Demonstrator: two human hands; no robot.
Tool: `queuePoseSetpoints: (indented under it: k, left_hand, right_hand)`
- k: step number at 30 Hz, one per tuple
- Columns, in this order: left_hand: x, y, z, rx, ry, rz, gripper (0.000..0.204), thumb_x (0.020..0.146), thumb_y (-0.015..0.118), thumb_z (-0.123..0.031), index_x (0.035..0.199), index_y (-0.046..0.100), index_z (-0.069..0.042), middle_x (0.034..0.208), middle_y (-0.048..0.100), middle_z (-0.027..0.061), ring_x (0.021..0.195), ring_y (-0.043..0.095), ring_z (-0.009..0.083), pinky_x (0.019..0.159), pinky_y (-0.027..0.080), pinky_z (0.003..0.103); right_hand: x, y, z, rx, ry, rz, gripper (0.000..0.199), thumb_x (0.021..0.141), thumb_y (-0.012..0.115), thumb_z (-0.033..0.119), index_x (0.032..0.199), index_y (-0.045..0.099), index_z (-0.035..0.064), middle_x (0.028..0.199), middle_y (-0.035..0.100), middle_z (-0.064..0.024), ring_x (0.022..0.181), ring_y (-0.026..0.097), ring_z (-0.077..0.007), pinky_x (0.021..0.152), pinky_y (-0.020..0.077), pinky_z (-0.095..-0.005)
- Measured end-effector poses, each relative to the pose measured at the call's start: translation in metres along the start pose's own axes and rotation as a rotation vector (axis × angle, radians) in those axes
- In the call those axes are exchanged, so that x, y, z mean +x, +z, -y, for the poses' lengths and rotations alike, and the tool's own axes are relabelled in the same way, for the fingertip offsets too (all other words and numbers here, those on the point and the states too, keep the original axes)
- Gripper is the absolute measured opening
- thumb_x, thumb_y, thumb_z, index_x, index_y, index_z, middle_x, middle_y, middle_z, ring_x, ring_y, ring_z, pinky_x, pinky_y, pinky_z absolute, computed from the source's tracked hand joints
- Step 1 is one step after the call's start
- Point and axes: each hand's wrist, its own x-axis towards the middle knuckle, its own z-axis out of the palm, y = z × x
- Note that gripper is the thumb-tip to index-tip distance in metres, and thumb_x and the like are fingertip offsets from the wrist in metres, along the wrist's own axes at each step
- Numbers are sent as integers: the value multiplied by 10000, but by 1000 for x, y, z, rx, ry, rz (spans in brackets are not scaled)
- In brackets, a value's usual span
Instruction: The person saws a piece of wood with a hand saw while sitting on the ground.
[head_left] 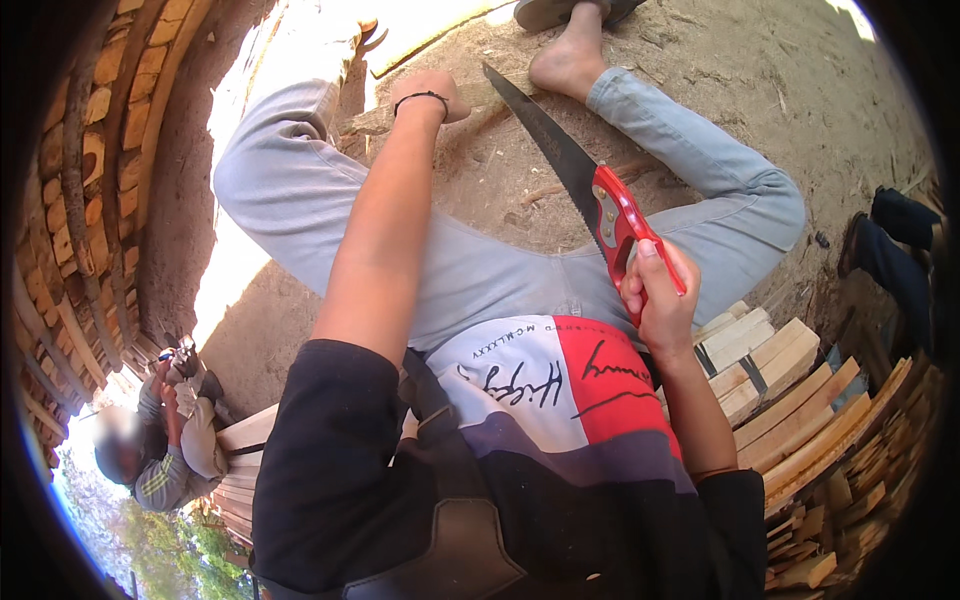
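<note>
A hand saw (556, 145) with a dark toothed blade and a red handle is in my right hand (662, 300). My fingers wrap round its grip over my lap, with the thumb on top. The blade slants up and left across the space between my legs, its tip close to my left hand. My left arm stretches far forward, and a dark band circles the wrist. My left hand (438, 92) is curled like a fist near the ground, beside a brownish piece of wood (375, 122). Its fingertips are hidden, so what it grips, if anything, cannot be made out.
Sandy ground (700, 85) lies between and beyond my bent legs. Stacked wooden slats (790, 400) stand close on my right. Dark footwear (890, 245) shows at far right. Another person (165, 440) sits at the left, near a wall of stacked wood (95, 180).
</note>
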Motion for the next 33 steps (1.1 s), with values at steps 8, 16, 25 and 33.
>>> queuePoseSetpoints:
  k: [8, 16, 25, 33]
  left_hand:
    - [12, 33, 19, -50, 225, -406, 563, 840, 638, -598, 1072, 704, -90, 985, 698, 124, 962, 668, 294, 856, 527, 439]
    - [21, 20, 8, -442, 93, 245, 684, 933, 473, -639, 1170, 645, -20, 997, 714, 173, 908, 702, 272, 773, 553, 434]
    - [3, 0, 3, -392, 157, 237, 524, 816, 719, -486, 951, 605, 7, 858, 645, 150, 719, 640, 237, 634, 525, 398]
    - [12, 13, 5, -70, 158, 120, 349, 779, 593, -179, 1080, 674, -22, 1041, 706, 181, 976, 691, 286, 850, 545, 416]
  right_hand:
    - [6, 0, 36, 21, -391, -99, 347, 979, 555, 289, 744, 497, 40, 572, 452, 5, 459, 405, -60, 434, 291, -225]
    - [17, 9, 34, -96, -351, -45, 295, 961, 605, 264, 779, 552, 38, 578, 479, 17, 484, 434, -46, 446, 310, -213]
    - [38, 22, -9, -196, -255, 35, 259, 954, 627, 226, 786, 580, 34, 617, 467, 64, 569, 395, -19, 495, 305, -227]
    - [69, 36, -28, -217, -265, 28, 338, 955, 621, 245, 702, 548, 33, 595, 457, 34, 578, 390, -38, 508, 310, -255]
